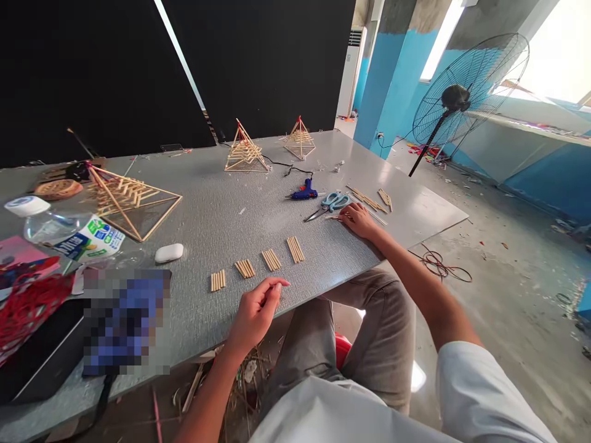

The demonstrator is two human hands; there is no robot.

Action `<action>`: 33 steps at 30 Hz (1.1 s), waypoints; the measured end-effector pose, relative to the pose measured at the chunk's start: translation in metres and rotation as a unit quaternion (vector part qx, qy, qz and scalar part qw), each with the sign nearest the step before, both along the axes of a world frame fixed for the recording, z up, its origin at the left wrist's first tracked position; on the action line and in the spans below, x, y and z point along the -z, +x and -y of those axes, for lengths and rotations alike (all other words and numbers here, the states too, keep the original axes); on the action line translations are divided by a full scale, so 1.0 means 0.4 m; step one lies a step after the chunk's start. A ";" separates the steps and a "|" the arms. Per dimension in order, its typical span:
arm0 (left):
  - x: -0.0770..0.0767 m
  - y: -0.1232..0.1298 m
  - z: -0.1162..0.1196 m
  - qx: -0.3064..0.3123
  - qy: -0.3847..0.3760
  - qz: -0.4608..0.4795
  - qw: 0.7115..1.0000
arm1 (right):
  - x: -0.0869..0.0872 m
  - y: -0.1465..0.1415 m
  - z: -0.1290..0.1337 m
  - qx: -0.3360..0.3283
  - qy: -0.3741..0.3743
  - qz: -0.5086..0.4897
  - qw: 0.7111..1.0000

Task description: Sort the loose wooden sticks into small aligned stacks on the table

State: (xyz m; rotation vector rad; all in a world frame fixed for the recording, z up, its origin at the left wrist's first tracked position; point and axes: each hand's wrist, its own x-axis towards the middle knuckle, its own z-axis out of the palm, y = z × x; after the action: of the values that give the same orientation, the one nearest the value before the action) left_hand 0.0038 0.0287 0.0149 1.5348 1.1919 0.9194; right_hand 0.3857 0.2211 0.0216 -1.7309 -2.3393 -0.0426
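My right hand rests on the tabletop, its fingers bent down over thin pale wooden sticks that stick out at the fingertips. Just beyond it lie light-blue-handled scissors. My left hand hovers by the table's near edge, fingers curled together with nothing visible in them. In front of it, short wooden sticks lie in small groups: one at the left, then another bundle, a third set and a longer set. More sticks lie beyond my right hand.
A blue glue gun lies mid-table with its cord. Stick pyramids stand at the left, back and far back. A bottle, white case and red cord crowd the left. A fan stands right.
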 end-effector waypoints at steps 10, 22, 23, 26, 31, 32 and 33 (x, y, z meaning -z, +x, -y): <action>0.001 0.001 -0.002 -0.018 0.002 0.003 1.000 | 0.008 0.004 -0.031 0.056 0.028 -0.027 0.998; -0.011 0.006 0.003 -0.026 0.009 0.009 1.000 | 0.005 0.041 -0.029 -0.006 0.017 -0.052 0.998; -0.013 0.006 0.003 -0.025 0.008 0.011 1.000 | 0.005 0.052 -0.028 -0.017 0.014 -0.062 0.998; -0.016 0.006 0.005 -0.021 0.001 0.018 1.000 | 0.013 0.085 -0.026 -0.034 0.008 -0.104 0.994; -0.015 0.005 0.006 -0.027 0.004 0.024 0.999 | 0.028 0.098 -0.053 0.000 0.011 -0.129 0.992; -0.015 0.005 0.006 -0.029 0.007 0.024 0.999 | 0.029 0.096 -0.061 0.006 0.011 -0.130 0.991; -0.015 0.006 0.006 -0.031 0.009 0.025 0.999 | 0.029 0.094 -0.068 0.009 0.013 -0.131 0.991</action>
State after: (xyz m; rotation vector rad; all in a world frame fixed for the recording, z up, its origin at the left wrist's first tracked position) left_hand 0.0061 0.0264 0.0208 1.4869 1.2041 1.0059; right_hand 0.4233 0.2482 0.0102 -1.6354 -2.1252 0.1428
